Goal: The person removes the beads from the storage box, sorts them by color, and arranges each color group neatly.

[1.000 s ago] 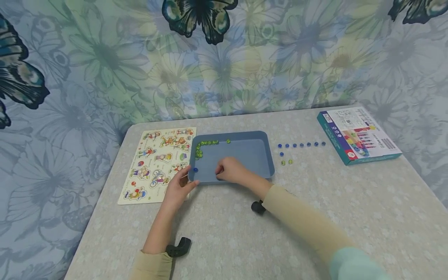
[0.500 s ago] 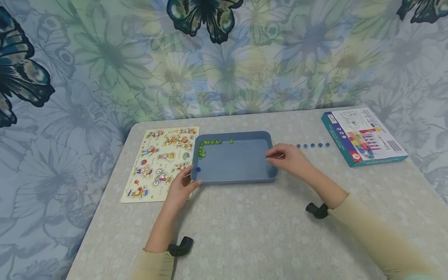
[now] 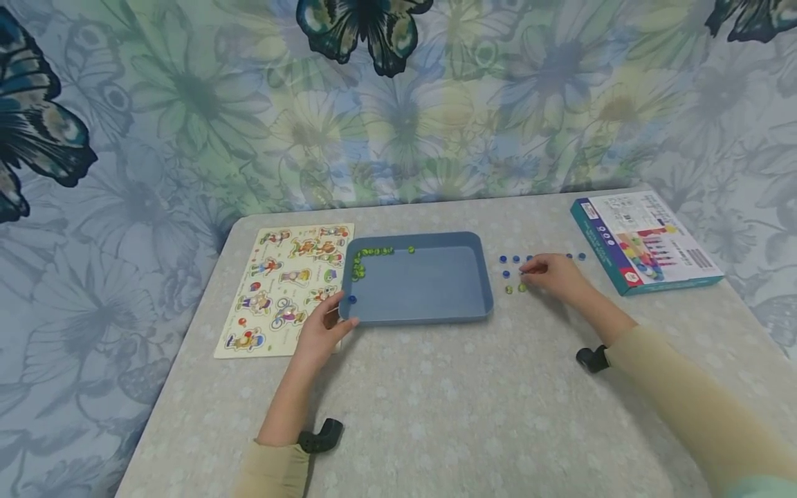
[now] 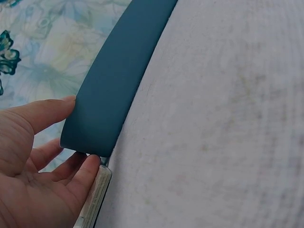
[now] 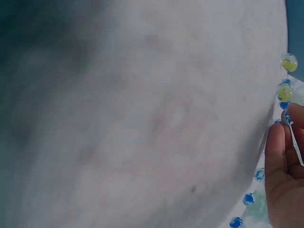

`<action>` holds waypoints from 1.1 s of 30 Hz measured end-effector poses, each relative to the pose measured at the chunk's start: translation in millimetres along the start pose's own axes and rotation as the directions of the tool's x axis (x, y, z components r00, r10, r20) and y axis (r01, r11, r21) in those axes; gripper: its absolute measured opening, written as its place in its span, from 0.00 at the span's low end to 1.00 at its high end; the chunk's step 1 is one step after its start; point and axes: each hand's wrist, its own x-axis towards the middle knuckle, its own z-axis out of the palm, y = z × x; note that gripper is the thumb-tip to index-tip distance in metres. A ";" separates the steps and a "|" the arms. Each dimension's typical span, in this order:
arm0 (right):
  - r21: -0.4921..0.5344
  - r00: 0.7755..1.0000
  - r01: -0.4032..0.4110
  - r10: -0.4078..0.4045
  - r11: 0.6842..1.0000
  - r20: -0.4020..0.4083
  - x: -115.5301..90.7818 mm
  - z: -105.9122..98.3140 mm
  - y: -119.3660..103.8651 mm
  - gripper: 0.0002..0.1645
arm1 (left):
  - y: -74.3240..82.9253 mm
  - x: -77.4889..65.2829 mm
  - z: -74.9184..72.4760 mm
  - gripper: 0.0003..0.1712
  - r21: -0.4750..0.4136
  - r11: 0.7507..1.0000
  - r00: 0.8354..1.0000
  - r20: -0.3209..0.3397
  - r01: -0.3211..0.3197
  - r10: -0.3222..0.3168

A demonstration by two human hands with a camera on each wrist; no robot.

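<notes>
My left hand [image 3: 319, 335] holds the near left corner of a blue-grey tray [image 3: 416, 320], thumb on its near wall and fingers at the left side. Inside the tray, green marbles [image 3: 376, 252] form a bent line along the far left corner, a lone green marble [image 3: 411, 250] lies apart, and a blue marble [image 3: 352, 299] sits near the left hand. To the right of the tray, my right hand [image 3: 557, 278] pinches a blue marble [image 5: 286, 117] between thumb and fingertips. It is over a row of blue marbles [image 3: 503, 259], partly hiding them, beside two yellow-green marbles [image 3: 508, 289].
A cream picture board [image 3: 274, 290] with cartoon figures lies left of the tray, close against it. At the back right is a flat teal and white box [image 3: 647, 242]. Behind the table hangs a floral wall covering [image 3: 398, 124] with butterflies.
From inside the tray, my right hand has come over its right edge to the marbles on the table, with the blue marble at its fingertips. The left hand keeps its hold on the tray corner.
</notes>
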 end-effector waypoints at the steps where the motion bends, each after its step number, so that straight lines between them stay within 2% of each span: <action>1: 0.002 1.000 -0.007 0.007 1.000 -0.004 2.6 2.1 0.0 0.13 | -0.3 -0.3 -0.4 0.38 -0.004 1.000 1.000 0.003 -0.002 0.002; 14: 0.005 1.000 -0.008 0.008 1.000 -0.025 15.6 10.2 4.8 0.12 | -0.5 -0.2 -0.7 0.39 0.000 1.000 1.000 -0.001 0.003 -0.003; 33: 0.028 1.000 0.004 -0.004 1.000 -0.010 15.4 11.5 7.2 0.12 | -5.5 2.0 0.3 0.39 -0.008 1.000 1.000 -0.006 0.004 -0.004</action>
